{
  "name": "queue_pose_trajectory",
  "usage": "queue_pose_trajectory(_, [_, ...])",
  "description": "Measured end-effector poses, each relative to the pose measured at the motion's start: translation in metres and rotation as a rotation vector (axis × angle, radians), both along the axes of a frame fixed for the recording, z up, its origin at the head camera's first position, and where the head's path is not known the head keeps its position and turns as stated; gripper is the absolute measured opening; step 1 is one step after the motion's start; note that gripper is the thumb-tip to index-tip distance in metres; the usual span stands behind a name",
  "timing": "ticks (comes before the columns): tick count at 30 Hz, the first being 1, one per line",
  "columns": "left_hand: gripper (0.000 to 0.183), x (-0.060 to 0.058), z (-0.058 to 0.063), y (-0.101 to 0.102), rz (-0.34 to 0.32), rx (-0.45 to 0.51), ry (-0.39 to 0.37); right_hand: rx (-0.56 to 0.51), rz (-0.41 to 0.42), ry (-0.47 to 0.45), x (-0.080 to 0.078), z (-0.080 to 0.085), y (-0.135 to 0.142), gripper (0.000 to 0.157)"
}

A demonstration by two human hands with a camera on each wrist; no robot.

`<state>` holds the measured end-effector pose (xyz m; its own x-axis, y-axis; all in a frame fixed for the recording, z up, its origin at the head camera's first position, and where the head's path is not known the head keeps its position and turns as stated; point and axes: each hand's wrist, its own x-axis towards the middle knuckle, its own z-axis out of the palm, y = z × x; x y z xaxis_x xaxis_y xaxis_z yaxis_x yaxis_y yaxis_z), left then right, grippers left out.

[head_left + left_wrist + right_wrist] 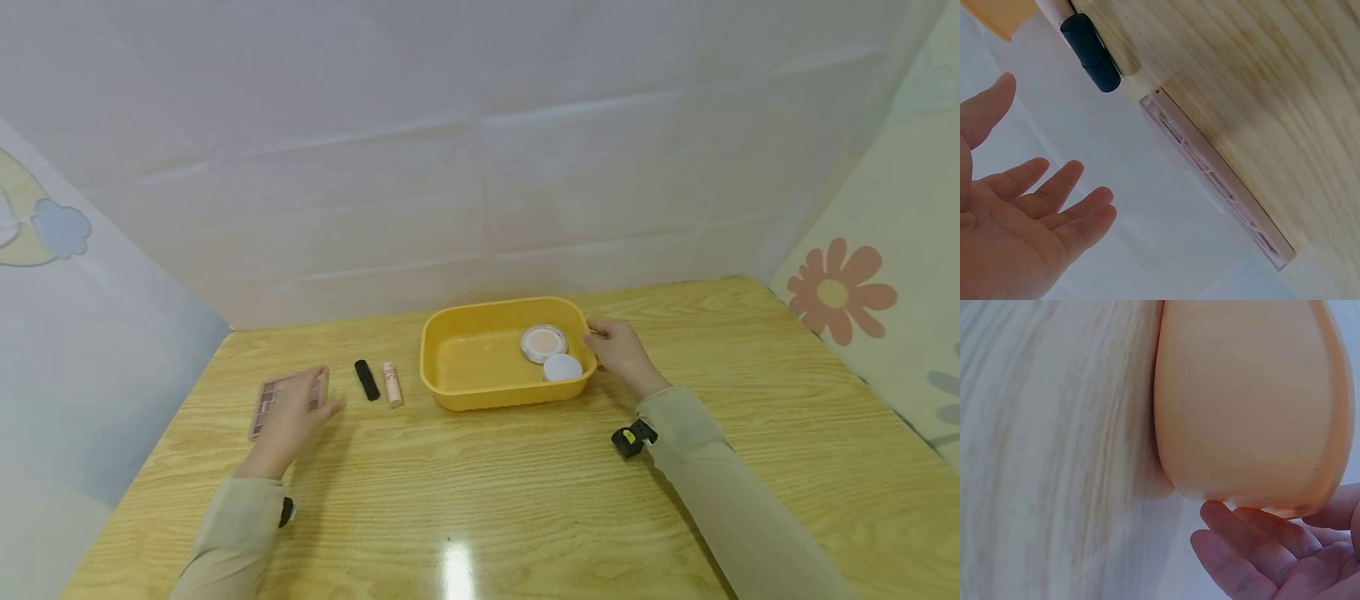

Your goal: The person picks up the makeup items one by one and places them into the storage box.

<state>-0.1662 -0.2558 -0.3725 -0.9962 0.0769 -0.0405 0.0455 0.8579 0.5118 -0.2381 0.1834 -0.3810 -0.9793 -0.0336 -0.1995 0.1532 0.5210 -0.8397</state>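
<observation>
My left hand (pixel 288 425) hovers over a pink eyeshadow palette (pixel 264 408) on the left of the table. In the left wrist view, the fingers are relaxed and apart from the palette (pixel 1221 172). At the right end of a yellow plastic basket (pixel 480 397), my right hand (pixel 621 354) holds the rim. The right wrist view has its thumb at the rim and its fingers against the outside of the basket (pixel 1241 406). Inside the basket's right part lie a round clear-rimmed compact (pixel 543 343) and a white round-lidded container (pixel 562 367).
Between the palette and the basket, a black tube (pixel 367 380) lies beside a pale pink tube with red lettering (pixel 392 385). The wood-grain table (pixel 480 475) ends at a pale covered wall (pixel 480 208) behind the basket.
</observation>
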Motion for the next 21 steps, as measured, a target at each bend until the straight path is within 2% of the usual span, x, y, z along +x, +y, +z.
queue_pose_trajectory(5, [0.072,0.0,-0.001,-0.001,0.01,-0.009,0.003,0.005,0.0,0.003,0.0,-0.001,0.001,0.051])
queue_pose_trajectory(12, [0.077,0.001,-0.001,-0.005,0.061,-0.024,-0.03,0.007,-0.005,-0.001,0.0,-0.002,0.0,0.051])
queue_pose_trajectory(21, [0.083,0.002,-0.004,-0.013,0.101,-0.067,-0.035,0.01,-0.001,0.003,0.0,-0.002,0.0,0.052])
